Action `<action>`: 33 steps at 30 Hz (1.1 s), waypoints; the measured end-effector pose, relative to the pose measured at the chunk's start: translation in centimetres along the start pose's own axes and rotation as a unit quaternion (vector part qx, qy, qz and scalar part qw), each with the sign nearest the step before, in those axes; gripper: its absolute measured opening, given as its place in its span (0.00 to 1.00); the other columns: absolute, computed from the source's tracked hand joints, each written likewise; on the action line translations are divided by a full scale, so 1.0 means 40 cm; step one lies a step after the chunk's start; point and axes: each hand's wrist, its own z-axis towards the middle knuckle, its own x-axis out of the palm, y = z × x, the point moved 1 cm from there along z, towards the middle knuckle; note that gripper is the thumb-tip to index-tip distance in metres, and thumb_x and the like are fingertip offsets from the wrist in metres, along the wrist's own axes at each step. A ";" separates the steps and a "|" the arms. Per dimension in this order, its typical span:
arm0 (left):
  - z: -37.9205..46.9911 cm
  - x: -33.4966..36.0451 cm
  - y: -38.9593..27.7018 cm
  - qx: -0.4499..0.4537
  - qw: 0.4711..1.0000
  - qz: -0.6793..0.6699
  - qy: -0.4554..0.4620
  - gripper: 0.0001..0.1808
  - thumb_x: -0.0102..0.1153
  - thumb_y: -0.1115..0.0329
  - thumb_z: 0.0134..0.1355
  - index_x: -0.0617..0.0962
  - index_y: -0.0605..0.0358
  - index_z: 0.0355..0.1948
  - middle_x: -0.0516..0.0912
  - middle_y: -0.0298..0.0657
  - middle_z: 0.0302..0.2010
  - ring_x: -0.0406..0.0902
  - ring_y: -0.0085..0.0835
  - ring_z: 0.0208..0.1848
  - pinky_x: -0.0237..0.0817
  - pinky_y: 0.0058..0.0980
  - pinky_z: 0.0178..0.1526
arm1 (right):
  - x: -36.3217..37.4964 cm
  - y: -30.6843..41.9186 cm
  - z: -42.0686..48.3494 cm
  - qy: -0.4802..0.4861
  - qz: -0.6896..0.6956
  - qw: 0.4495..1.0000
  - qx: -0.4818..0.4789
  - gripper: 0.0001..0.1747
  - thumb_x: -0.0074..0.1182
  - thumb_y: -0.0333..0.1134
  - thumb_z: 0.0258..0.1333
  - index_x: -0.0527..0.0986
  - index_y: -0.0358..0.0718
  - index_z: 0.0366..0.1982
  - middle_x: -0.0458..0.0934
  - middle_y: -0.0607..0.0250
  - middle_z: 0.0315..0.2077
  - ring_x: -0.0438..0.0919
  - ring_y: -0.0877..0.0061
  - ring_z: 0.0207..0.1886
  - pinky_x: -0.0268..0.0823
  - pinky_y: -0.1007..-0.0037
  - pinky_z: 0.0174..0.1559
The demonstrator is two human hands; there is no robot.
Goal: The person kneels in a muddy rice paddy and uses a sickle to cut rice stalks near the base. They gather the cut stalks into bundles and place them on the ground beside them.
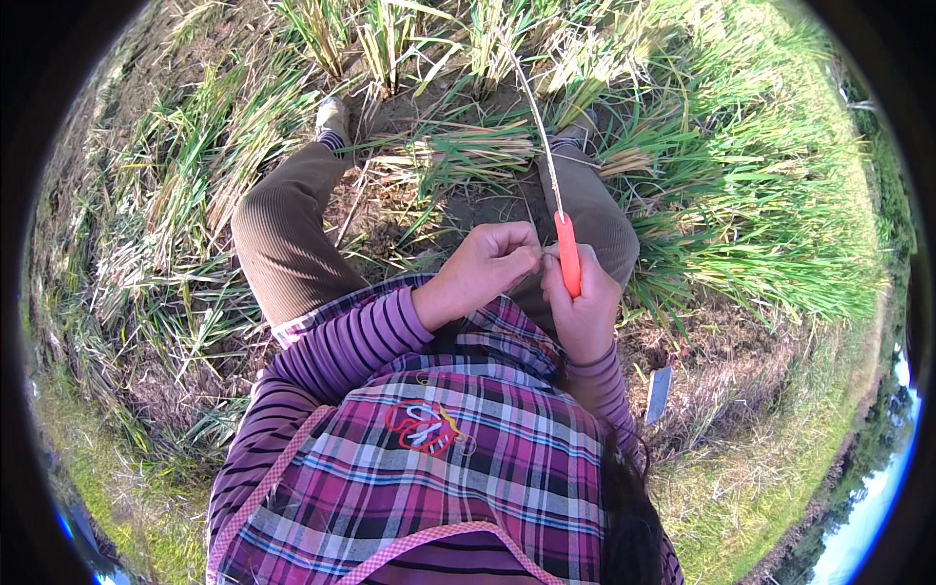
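Note:
My right hand (585,311) is closed around the orange handle of a sickle (569,256). The sickle's thin curved blade points up and away, towards the standing stalks. My left hand (482,267) is just left of it, thumb and forefinger pinched together, the fingertips of both hands nearly touching in front of my lap. Whether something small lies between the left fingertips cannot be told. Beyond the hands, a bunch of cut rice stalks (468,153) rests on the soil between my feet. A plaid apron (439,453) with an embroidered butterfly covers my front.
Standing rice-like stubble clumps (387,51) rise ahead. Long green cut stalks (775,227) lie in a thick layer at the right, more straw (183,278) at the left. A flat rectangular object (658,395) lies on the ground right of me. My bent knees flank the hands.

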 end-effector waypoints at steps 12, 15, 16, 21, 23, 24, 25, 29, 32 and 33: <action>-0.004 0.011 -0.015 0.103 0.966 0.227 -0.074 0.05 0.58 0.73 0.57 0.74 0.61 0.28 0.71 0.32 0.19 0.66 0.17 0.22 0.59 0.23 0.26 | 0.014 0.011 -0.003 -0.023 -0.084 0.993 -0.082 0.10 0.60 0.27 0.56 0.74 0.36 0.39 0.80 0.53 0.28 0.81 0.56 0.31 0.72 0.63 0.32; -0.008 0.015 -0.029 0.132 0.945 0.291 -0.070 0.05 0.59 0.74 0.56 0.74 0.60 0.29 0.72 0.36 0.20 0.68 0.21 0.21 0.61 0.25 0.26 | 0.015 0.004 -0.007 -0.005 -0.037 0.999 -0.018 0.08 0.58 0.28 0.59 0.74 0.35 0.39 0.80 0.55 0.26 0.81 0.61 0.28 0.71 0.66 0.31; -0.011 0.016 -0.037 0.146 0.932 0.325 -0.065 0.04 0.59 0.75 0.57 0.75 0.60 0.29 0.73 0.35 0.21 0.67 0.19 0.22 0.60 0.23 0.25 | 0.014 0.000 -0.008 0.002 -0.015 1.000 0.012 0.07 0.58 0.28 0.60 0.74 0.34 0.39 0.79 0.56 0.24 0.81 0.64 0.26 0.71 0.67 0.30; -0.012 0.018 -0.033 0.230 0.885 0.399 -0.074 0.06 0.60 0.76 0.53 0.74 0.60 0.28 0.75 0.42 0.23 0.73 0.33 0.21 0.66 0.29 0.26 | -0.006 0.021 0.004 0.069 0.184 0.968 0.155 0.06 0.53 0.29 0.66 0.75 0.33 0.40 0.75 0.68 0.20 0.73 0.83 0.19 0.64 0.79 0.24; -0.012 0.018 -0.041 0.234 0.872 0.425 -0.070 0.06 0.61 0.76 0.52 0.74 0.60 0.28 0.75 0.44 0.24 0.74 0.39 0.22 0.68 0.31 0.27 | -0.011 0.017 0.005 0.080 0.247 0.946 0.191 0.06 0.53 0.29 0.66 0.75 0.33 0.40 0.74 0.71 0.19 0.71 0.85 0.19 0.63 0.81 0.23; -0.012 0.018 -0.043 0.238 0.868 0.431 -0.066 0.06 0.61 0.76 0.52 0.74 0.60 0.28 0.75 0.43 0.24 0.75 0.40 0.23 0.68 0.31 0.27 | -0.012 0.012 0.007 0.086 0.274 0.936 0.206 0.06 0.53 0.29 0.66 0.75 0.33 0.40 0.74 0.70 0.19 0.71 0.85 0.19 0.63 0.81 0.23; -0.011 0.017 -0.046 0.243 0.864 0.437 -0.062 0.07 0.61 0.76 0.52 0.74 0.60 0.28 0.75 0.43 0.24 0.75 0.40 0.23 0.67 0.31 0.27 | -0.013 0.008 0.008 0.091 0.300 0.924 0.221 0.06 0.53 0.29 0.66 0.75 0.32 0.40 0.74 0.70 0.20 0.71 0.85 0.19 0.63 0.81 0.23; -0.013 0.020 -0.060 0.255 0.848 0.461 -0.050 0.07 0.61 0.77 0.50 0.74 0.59 0.28 0.75 0.44 0.25 0.75 0.42 0.25 0.67 0.31 0.27 | -0.016 -0.007 0.005 0.097 0.396 0.875 0.260 0.06 0.54 0.29 0.67 0.74 0.32 0.40 0.74 0.69 0.21 0.71 0.85 0.19 0.63 0.81 0.23; -0.008 0.012 -0.052 0.270 0.848 0.454 -0.042 0.06 0.59 0.76 0.54 0.74 0.59 0.28 0.74 0.38 0.23 0.73 0.31 0.22 0.64 0.28 0.26 | -0.013 -0.007 0.004 0.095 0.403 0.872 0.261 0.06 0.54 0.28 0.66 0.74 0.32 0.41 0.73 0.69 0.21 0.70 0.85 0.19 0.63 0.81 0.23; -0.006 0.005 -0.045 0.208 0.894 0.395 -0.026 0.05 0.58 0.75 0.57 0.74 0.59 0.28 0.72 0.34 0.23 0.71 0.26 0.22 0.62 0.25 0.26 | -0.012 0.000 0.002 0.091 0.387 0.883 0.249 0.06 0.54 0.28 0.66 0.74 0.32 0.41 0.73 0.69 0.21 0.70 0.86 0.19 0.63 0.81 0.23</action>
